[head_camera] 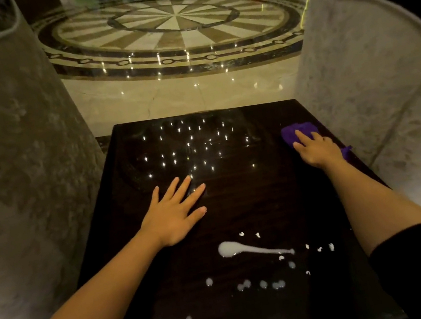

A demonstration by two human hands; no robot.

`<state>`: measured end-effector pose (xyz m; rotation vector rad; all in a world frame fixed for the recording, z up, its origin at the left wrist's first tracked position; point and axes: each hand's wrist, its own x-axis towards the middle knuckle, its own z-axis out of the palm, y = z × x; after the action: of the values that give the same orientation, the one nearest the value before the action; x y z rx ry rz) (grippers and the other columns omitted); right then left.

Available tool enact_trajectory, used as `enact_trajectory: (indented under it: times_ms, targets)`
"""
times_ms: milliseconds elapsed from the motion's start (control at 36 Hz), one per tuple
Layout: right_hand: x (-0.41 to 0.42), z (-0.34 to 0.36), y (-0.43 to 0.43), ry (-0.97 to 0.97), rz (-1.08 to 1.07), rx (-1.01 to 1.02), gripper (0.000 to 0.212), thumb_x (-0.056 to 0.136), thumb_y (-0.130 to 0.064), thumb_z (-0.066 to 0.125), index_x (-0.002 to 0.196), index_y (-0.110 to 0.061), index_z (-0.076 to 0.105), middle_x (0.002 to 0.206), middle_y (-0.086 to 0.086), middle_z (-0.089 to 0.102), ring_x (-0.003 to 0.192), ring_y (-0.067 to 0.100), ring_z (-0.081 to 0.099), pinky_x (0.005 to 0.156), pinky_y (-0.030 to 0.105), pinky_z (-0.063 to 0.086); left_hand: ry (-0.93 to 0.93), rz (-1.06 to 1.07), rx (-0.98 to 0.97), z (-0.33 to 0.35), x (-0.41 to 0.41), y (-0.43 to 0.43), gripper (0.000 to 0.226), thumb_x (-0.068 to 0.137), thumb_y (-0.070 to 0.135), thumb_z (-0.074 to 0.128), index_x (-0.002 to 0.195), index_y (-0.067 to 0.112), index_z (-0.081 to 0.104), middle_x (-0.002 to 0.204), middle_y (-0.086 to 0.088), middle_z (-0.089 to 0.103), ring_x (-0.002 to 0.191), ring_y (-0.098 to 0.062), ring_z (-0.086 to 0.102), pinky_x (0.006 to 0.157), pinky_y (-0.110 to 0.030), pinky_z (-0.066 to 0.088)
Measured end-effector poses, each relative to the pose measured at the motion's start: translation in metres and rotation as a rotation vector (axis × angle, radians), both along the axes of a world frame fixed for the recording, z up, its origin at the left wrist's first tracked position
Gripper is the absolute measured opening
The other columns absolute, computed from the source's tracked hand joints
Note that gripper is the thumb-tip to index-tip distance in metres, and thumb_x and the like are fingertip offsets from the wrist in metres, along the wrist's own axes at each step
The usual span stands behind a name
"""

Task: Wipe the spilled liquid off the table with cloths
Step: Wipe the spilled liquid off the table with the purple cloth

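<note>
A dark glossy wooden table (149,314) fills the lower middle of the view. White spilled liquid (232,249) lies on its near right part as one long streak with several small drops around and below it. A purple cloth (298,130) lies near the table's far right edge. My right hand (316,149) rests on top of the cloth, fingers pressed onto it. My left hand (173,213) lies flat on the table's middle with fingers spread and nothing in it, a little beyond and left of the spill.
A grey upholstered armchair (16,158) stands close on the left and a pale one (369,71) on the right, both hemming in the table. Beyond the far edge is a polished marble floor (184,93) with a round inlay.
</note>
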<state>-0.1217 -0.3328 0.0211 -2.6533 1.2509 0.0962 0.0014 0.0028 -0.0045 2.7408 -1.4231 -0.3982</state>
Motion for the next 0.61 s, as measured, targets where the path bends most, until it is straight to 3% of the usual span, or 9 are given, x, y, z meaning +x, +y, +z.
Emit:
enact_trajectory:
  times_ms: [139, 333, 611]
  targets:
    - [0.006, 0.004, 0.038, 0.001, 0.16, 0.014, 0.049, 0.098, -0.043, 0.022, 0.144, -0.03, 0.013, 0.155, 0.013, 0.016, 0.138, 0.039, 0.02, 0.112, 0.046, 0.02, 0.004, 0.003, -0.006, 0.001, 0.0, -0.002, 0.054, 0.091, 0.058, 0.016, 0.13, 0.044, -0.019, 0.156, 0.005, -0.015, 0.142, -0.016, -0.019, 0.114, -0.049, -0.012]
    - [-0.001, -0.002, 0.101, -0.016, 0.442, -0.065, 0.046, 0.1, -0.033, 0.024, 0.145, -0.024, 0.016, 0.154, 0.013, 0.019, 0.141, 0.027, 0.021, 0.114, 0.036, 0.018, -0.006, 0.054, -0.107, 0.005, -0.004, 0.003, 0.055, 0.095, 0.051, 0.02, 0.144, 0.038, 0.001, 0.158, 0.001, -0.007, 0.144, -0.016, -0.01, 0.116, -0.043, -0.005]
    - [-0.023, 0.004, 0.176, -0.023, 0.657, 0.038, 0.046, 0.099, -0.037, 0.027, 0.144, -0.033, 0.015, 0.156, 0.005, 0.016, 0.141, 0.026, 0.015, 0.114, 0.038, 0.013, -0.069, 0.16, -0.216, 0.012, -0.02, 0.032, 0.054, 0.097, 0.042, 0.021, 0.146, 0.032, 0.0, 0.158, -0.002, -0.003, 0.145, -0.019, -0.004, 0.117, -0.043, 0.001]
